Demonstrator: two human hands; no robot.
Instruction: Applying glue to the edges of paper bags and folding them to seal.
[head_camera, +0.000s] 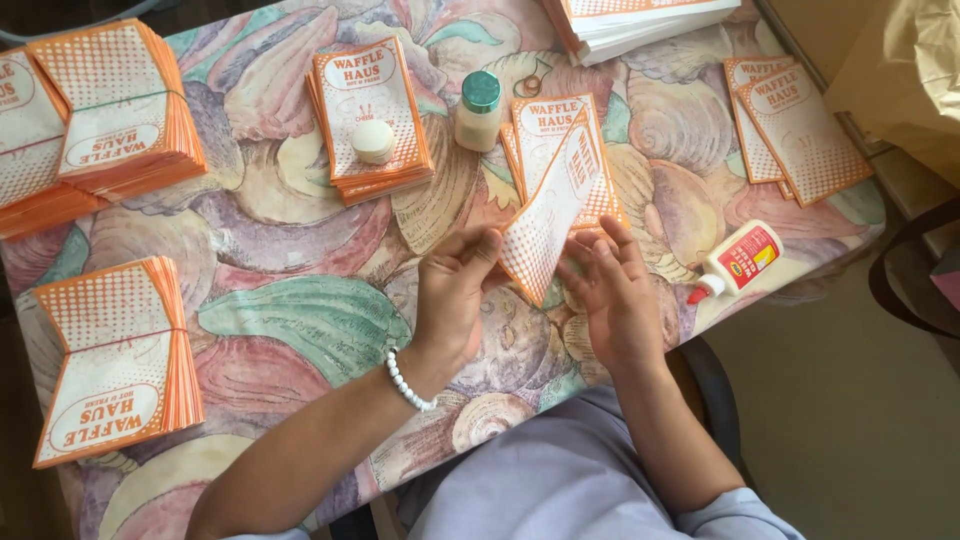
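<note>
Orange-and-white paper sleeves (120, 105) lie stacked far left, near left and centre; a white glue bottle's red label (748, 255) lies right.
</note>
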